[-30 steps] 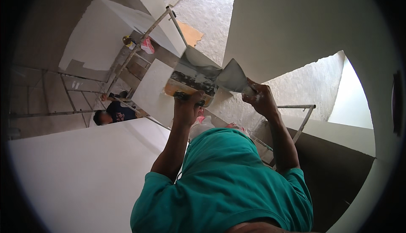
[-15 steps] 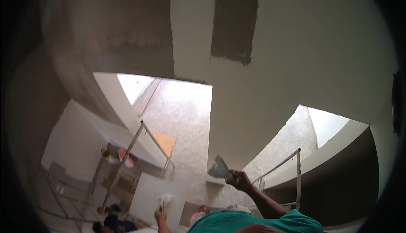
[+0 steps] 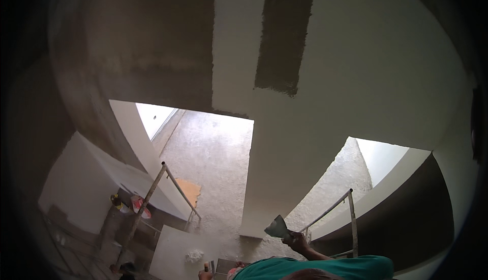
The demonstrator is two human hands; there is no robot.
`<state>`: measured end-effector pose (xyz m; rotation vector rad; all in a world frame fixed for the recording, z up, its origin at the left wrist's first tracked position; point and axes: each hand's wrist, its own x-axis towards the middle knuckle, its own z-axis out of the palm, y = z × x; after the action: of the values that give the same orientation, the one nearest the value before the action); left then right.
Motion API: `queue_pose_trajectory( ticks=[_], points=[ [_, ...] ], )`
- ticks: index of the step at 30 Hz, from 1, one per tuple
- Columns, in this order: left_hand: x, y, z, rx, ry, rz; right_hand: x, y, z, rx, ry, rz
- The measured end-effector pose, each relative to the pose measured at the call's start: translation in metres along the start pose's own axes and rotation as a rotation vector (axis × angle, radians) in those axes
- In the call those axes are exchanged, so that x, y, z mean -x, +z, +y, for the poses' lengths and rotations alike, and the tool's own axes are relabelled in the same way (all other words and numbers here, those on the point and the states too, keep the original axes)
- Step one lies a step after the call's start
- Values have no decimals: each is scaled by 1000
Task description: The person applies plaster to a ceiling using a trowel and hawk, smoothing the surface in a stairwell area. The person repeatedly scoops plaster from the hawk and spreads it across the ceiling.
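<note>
My right hand [image 3: 297, 241], at the lower middle, is closed around the handle of a broad putty knife [image 3: 277, 227]. Its flat grey blade points up and left, in front of the lower end of a pale coated wall [image 3: 274, 178]. Low at the bottom edge, my left hand [image 3: 205, 275] grips a second, wooden-handled putty knife [image 3: 207, 267], partly cut off by the frame. Beside that hand a lump of white putty [image 3: 194, 256] sits on a pale board [image 3: 168, 247]. A dark uncoated strip [image 3: 284, 41] runs down the wall above.
Scaffold rails stand at left [image 3: 152, 183] and right [image 3: 352, 219]. Another person's dark head [image 3: 127, 268] shows at lower left. A red and white bag [image 3: 141, 206] lies near the left rail, and an orange-brown sheet [image 3: 189, 192] lies on the floor beyond. Two openings show bright floor.
The view has tilted upward, so the wall and rails sit lower. My right hand with its putty knife is lower and slightly right; my left hand has dropped toward the bottom edge, away from the putty lump.
</note>
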<state>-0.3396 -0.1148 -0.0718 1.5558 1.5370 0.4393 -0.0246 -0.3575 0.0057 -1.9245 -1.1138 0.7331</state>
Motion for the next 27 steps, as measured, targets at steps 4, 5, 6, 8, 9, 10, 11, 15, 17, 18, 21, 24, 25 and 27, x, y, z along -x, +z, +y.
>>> queue_pose_trajectory(
  ticks=[4,5,6,8,9,10,11,15,17,18,21,24,25,27],
  points=[
    [-20,6,18,-32,41,0,-8,-2,-22,-1,21,-33],
    [-27,11,25,-46,55,-14,-7,-2,-20,2,10,-18],
    [-29,16,31,-57,62,-25,-7,-8,-14,14,-8,-22],
    [-39,15,39,-85,74,-33,-2,-10,-14,-8,-2,-5],
    [-43,19,38,-104,67,-49,5,-15,-17,-31,29,15],
    [-45,24,37,-118,59,-60,12,-16,-17,-55,59,34],
    [-47,32,35,-134,55,-79,16,-14,1,-66,-24,98],
    [-55,39,7,-193,-49,-106,27,-15,18,-45,1,151],
    [-48,35,-26,-209,-148,-110,27,-13,20,-57,-19,194],
    [-40,30,-56,-217,-220,-118,24,-11,25,-56,-32,178],
    [31,38,-179,-275,-468,-241,28,-15,14,-93,19,158],
    [94,39,-254,-347,-526,-264,24,-13,-3,-214,177,85],
    [101,37,-254,-355,-522,-184,18,-7,18,-228,127,87],
    [105,22,-223,-291,-595,-108,16,-2,9,-221,5,59]
  ],
)
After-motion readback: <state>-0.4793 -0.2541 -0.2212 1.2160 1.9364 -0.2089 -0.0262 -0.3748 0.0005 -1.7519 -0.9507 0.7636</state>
